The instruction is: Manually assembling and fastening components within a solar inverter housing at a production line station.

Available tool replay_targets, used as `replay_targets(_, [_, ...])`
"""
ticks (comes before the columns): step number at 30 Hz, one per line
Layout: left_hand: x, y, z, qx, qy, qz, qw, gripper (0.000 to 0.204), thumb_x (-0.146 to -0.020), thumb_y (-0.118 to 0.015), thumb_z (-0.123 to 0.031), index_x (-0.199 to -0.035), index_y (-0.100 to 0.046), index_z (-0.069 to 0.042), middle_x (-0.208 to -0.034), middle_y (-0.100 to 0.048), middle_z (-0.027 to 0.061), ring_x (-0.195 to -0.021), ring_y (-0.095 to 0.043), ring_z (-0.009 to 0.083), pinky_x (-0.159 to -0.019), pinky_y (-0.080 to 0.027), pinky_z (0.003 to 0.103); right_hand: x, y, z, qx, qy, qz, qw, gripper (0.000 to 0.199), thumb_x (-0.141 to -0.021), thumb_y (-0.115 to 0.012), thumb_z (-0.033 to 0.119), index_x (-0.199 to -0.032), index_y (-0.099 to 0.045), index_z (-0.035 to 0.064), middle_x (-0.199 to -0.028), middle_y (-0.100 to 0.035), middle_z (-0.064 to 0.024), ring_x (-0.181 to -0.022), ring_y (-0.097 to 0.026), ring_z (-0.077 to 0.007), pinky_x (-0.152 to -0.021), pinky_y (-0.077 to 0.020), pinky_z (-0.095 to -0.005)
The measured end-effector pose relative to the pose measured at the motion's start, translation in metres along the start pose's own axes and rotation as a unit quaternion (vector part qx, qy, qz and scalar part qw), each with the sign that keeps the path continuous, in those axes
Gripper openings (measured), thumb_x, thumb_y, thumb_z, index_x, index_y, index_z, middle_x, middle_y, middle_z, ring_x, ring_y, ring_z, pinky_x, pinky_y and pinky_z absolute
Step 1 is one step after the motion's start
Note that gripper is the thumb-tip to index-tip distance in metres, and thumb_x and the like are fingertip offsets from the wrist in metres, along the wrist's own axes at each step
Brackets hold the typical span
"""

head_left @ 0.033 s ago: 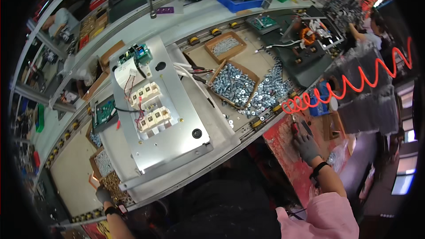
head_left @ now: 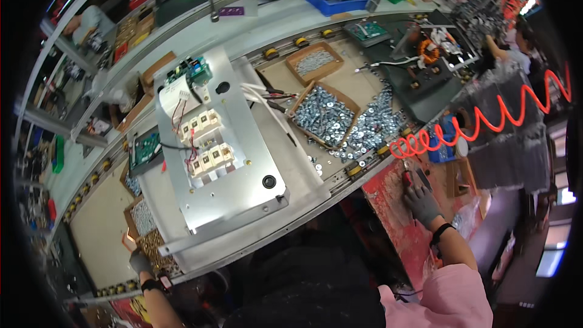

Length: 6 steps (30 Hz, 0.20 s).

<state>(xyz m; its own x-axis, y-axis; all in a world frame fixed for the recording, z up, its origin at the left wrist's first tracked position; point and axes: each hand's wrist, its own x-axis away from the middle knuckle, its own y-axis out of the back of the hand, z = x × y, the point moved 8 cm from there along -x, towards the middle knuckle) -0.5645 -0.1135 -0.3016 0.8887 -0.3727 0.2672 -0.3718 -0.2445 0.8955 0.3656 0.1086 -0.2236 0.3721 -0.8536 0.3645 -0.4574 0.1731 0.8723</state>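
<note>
My left hand (head_left: 140,261), in a dark grey glove, reaches over the near edge of a box of brass-coloured fasteners (head_left: 159,251). Just beyond its fingers is a bent copper-coloured strip (head_left: 128,240); its fingers are too small and dark to tell whether they grip anything. On a worn red tabletop (head_left: 388,197) at the right, my gloved right hand (head_left: 422,204) is closed around a red-and-black hand tool (head_left: 406,177). Between my hands lies a silver metal plate (head_left: 240,191) carrying cream-coloured modules (head_left: 209,159), a white cylinder (head_left: 176,95) and a green circuit board (head_left: 197,70).
A cardboard box of bolts (head_left: 323,115) stands beside loose fasteners (head_left: 373,127). Behind it sits a tray of small screws (head_left: 314,62). A red coiled hose (head_left: 473,127) stretches across the right. Farther back are a dark assembly (head_left: 419,85) and a blue bin (head_left: 334,0).
The view has shifted slightly, and the bench appears a little higher on the left. My left hand has moved slightly away from me; my right hand stays at the tool.
</note>
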Motion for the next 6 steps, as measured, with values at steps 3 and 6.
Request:
replay_targets(3, [-0.019, 0.068, 0.107, 0.179, -0.042, -0.077, 0.980, 0.027, -0.084, -0.053, -0.013, -0.104, -0.068, -0.003, -0.085, -0.067, 0.0097, -0.058, -0.056, 0.0154, -0.052, -0.047, 0.030, -0.029, -0.038, 0.011, 0.109, 0.235, -0.128, 0.957, 0.023, -0.081, -0.055, 0.021, -0.104, -0.059, 0.0195, -0.117, -0.051, -0.0067, -0.116, -0.046, -0.0319, -0.096, -0.0376, -0.0531])
replay_targets(6, [0.026, 0.054, 0.067, 0.333, 0.071, -0.045, 0.939, 0.029, -0.082, -0.062, -0.013, -0.110, -0.067, -0.008, -0.100, -0.070, 0.0137, -0.080, -0.066, 0.0312, -0.073, -0.052, 0.039, -0.042, -0.052, 0.000, 0.079, 0.296, -0.180, 0.935, 0.036, -0.080, -0.053, 0.023, -0.116, -0.057, 0.0208, -0.112, -0.050, -0.0068, -0.110, -0.046, -0.0269, -0.110, -0.0262, -0.0555])
